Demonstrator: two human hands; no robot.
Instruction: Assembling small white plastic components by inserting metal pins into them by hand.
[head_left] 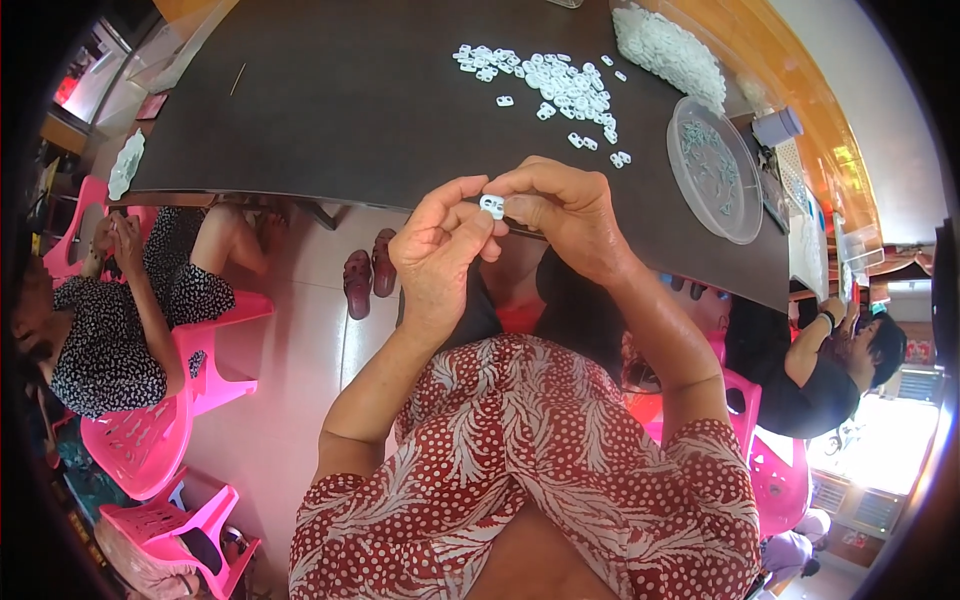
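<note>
Between both hands, just off the near edge of the dark table, is a small white plastic piece with two holes (492,206). My left hand (438,250) pinches it between thumb and fingers. From the other side, my right hand (565,212) is closed at the piece, thumb and forefinger against its right end; anything tiny between those fingertips is hidden. Beyond the hands, a loose pile of similar white pieces (570,90) lies on the table, with a few strays around it.
A round clear tray (735,228) with small greenish-grey parts stands at the right, near a clear bin heaped with white pieces (668,55). A purple-grey cup (778,127) is beside them. People sit on pink chairs (140,440) at both sides. Dark red clogs (358,285) lie on the floor.
</note>
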